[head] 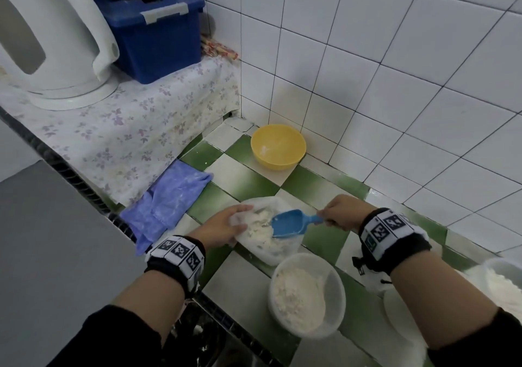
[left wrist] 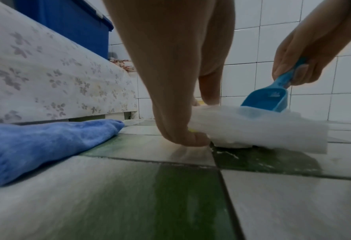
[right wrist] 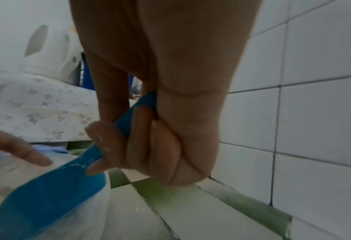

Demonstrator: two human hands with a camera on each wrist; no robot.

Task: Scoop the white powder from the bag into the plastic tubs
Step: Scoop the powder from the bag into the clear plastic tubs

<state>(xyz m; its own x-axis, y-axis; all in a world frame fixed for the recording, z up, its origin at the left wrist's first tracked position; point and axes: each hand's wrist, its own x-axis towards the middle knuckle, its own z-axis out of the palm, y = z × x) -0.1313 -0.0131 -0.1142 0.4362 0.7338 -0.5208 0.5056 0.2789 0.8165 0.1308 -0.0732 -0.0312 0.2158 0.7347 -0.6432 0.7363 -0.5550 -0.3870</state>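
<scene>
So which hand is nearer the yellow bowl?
Right. The right hand holds the blue scoop just below the yellow bowl; the left hand holds the bag's far-left edge.

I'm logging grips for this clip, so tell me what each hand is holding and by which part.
The right hand grips the blue scoop by its handle. The left hand holds the plastic bag by its left edge.

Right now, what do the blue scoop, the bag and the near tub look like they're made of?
Blue scoop: rigid moulded plastic, smooth, powder-dusted.
Bag: thin translucent plastic film; it crumples and its contents show through.
Near tub: cloudy, semi-clear plastic with a rolled rim, probably rigid.
</scene>
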